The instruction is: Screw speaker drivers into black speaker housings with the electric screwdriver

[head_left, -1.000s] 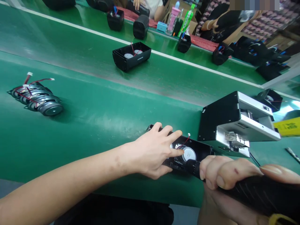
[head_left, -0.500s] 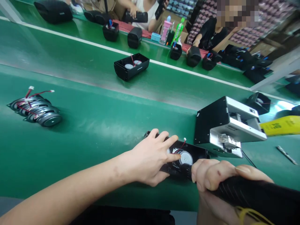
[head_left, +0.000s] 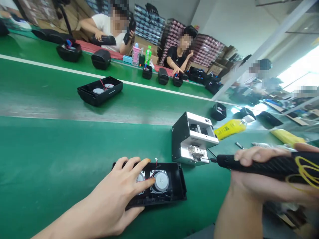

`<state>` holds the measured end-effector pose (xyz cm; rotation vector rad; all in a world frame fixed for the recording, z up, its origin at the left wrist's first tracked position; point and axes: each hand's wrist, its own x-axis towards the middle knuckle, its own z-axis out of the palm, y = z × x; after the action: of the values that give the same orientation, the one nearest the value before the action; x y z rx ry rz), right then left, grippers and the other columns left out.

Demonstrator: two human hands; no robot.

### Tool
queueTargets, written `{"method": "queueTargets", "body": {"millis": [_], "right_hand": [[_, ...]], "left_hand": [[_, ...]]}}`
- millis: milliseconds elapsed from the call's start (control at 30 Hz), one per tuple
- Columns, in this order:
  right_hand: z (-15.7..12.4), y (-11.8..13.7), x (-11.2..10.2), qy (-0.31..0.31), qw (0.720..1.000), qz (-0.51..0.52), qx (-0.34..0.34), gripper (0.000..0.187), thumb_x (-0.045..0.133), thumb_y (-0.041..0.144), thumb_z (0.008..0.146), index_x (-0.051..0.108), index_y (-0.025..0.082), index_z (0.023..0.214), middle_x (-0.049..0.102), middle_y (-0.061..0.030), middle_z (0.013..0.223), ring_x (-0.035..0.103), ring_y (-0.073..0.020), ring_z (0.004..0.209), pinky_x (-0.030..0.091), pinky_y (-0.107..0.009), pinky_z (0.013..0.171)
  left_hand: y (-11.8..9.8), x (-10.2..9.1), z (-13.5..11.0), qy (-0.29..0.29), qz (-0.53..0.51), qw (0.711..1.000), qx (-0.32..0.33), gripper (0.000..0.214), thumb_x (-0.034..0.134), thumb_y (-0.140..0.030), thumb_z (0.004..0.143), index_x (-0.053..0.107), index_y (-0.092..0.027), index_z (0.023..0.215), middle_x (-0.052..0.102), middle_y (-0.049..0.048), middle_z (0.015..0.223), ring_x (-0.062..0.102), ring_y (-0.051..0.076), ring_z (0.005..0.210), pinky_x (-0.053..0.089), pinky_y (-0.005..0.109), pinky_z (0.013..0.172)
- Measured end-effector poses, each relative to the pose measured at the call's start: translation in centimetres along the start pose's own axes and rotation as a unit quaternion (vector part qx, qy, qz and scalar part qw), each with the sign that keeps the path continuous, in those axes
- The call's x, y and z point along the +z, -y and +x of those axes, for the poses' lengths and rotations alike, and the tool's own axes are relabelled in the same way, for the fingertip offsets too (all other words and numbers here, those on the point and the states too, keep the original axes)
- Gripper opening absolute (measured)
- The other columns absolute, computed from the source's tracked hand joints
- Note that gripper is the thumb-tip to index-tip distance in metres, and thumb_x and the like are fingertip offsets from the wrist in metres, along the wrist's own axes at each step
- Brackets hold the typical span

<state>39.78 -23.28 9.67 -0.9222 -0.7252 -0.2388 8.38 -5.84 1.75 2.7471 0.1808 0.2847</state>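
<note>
My left hand (head_left: 126,187) lies over the left part of a black speaker housing (head_left: 174,179), holding it with its thumb at the near edge and its fingers across it. Inside sit two round speaker drivers (head_left: 161,181); my fingers partly cover the left one. A thin red wire with a white plug (head_left: 156,160) rises at the far edge. My right hand (head_left: 251,172) grips a black electric screwdriver (head_left: 225,161) with a yellow cord. Its bit points left at the front of a black and silver screw feeder (head_left: 179,141); whether they touch, I cannot tell.
A yellow-labelled bottle (head_left: 230,128) lies behind the feeder, near a pen (head_left: 239,145). Another open speaker housing (head_left: 99,93) stands on the green belt beyond. Across it, co-workers sit by several black speaker parts (head_left: 101,59). A slanted white post (head_left: 264,49) rises at right.
The screwdriver has moved from the speaker housing to the screw feeder's front, away from the drivers. My left hand has stayed on the housing. The view has swung right and up.
</note>
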Motion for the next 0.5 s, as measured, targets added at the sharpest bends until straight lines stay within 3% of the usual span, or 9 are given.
{"method": "queueTargets", "body": {"millis": [100,267,400,500], "right_hand": [[0.0,-2.1,1.6,0.042,0.995,-0.026,-0.083,0.064,0.059,0.084,0.087,0.072,0.025,0.109,0.055,0.0077,0.054,0.039,-0.0147,0.032,0.033,-0.026,0.028],[-0.4,-3.6,-0.1,0.066,0.997,-0.009,-0.035,0.086,0.039,0.099,0.085,0.074,0.022,0.101,0.054,0.0053,0.051,0.041,-0.0161,0.027,0.037,-0.029,0.027],[-0.2,-2.7,-0.4,0.070,0.997,-0.008,-0.036,0.081,0.046,0.094,0.087,0.074,0.022,0.114,0.057,0.0047,0.057,0.043,-0.0151,0.032,0.039,-0.028,0.030],[0.3,-2.2,0.5,0.047,0.997,0.003,-0.055,0.068,0.061,0.082,0.089,0.073,0.023,0.120,0.056,0.0060,0.062,0.045,-0.0138,0.037,0.041,-0.027,0.032]], "left_hand": [[-0.1,0.6,-0.2,-0.027,0.026,0.999,-0.002,0.070,0.074,-0.026,0.085,0.061,-0.039,0.152,0.049,0.0106,0.170,0.053,0.046,0.142,0.044,0.071,0.111],[-0.2,0.9,-0.3,-0.053,0.080,0.995,-0.004,0.076,0.076,-0.028,0.083,0.058,-0.036,0.157,0.046,0.0079,0.175,0.054,0.043,0.145,0.043,0.066,0.117],[1.0,0.6,-1.3,-0.072,0.117,0.990,0.026,0.081,0.079,-0.040,0.084,0.054,-0.039,0.161,0.042,0.0062,0.178,0.055,0.046,0.146,0.041,0.070,0.118],[1.9,0.8,-2.4,-0.087,0.090,0.992,-0.001,0.076,0.077,-0.039,0.088,0.054,-0.043,0.161,0.041,0.0020,0.178,0.052,0.043,0.149,0.047,0.063,0.116]]}}
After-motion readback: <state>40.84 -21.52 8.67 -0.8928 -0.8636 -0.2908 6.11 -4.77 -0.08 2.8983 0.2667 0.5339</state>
